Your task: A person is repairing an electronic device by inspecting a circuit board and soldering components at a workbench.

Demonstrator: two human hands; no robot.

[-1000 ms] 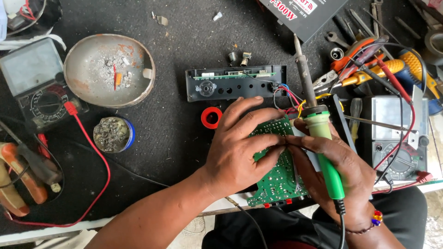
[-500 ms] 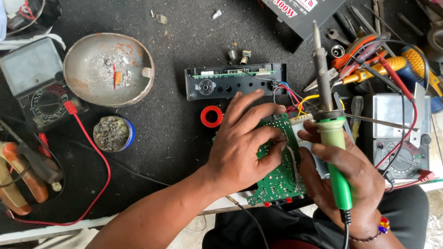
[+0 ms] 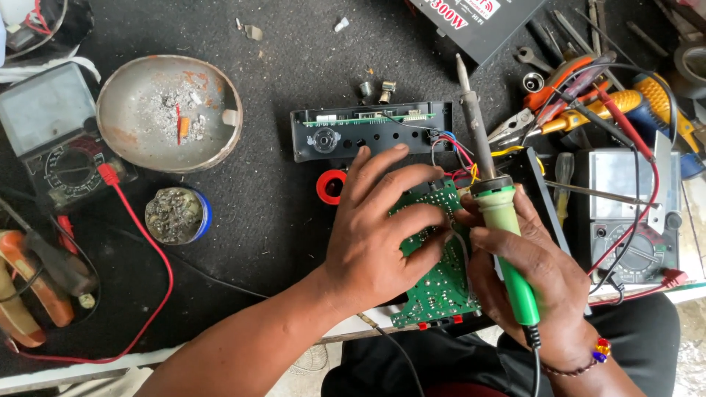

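Note:
My left hand point(image 3: 379, 231) lies over a green circuit board point(image 3: 435, 283) at the bench's near edge, fingers spread and pressing on it. My right hand point(image 3: 533, 279) grips a green-handled soldering iron point(image 3: 494, 198); its metal tip points away from me, up over the black front panel point(image 3: 371, 132). The right thumb and fingers also touch the board's right edge. Coloured wires point(image 3: 456, 151) run from the board to the panel. A small red ring point(image 3: 331, 186) sits just left of my left hand.
A metal bowl point(image 3: 220, 92) with ash and scraps, a tin of solder dross point(image 3: 176, 215) and a multimeter point(image 3: 44, 136) with a red lead lie at the left. Pliers and screwdrivers point(image 3: 588, 103) and a second meter point(image 3: 632, 228) crowd the right. A black box point(image 3: 478, 22) sits at the back.
The soldering iron has swung more upright, its tip moving farther away over the panel. My left fingers have spread a little wider over the board.

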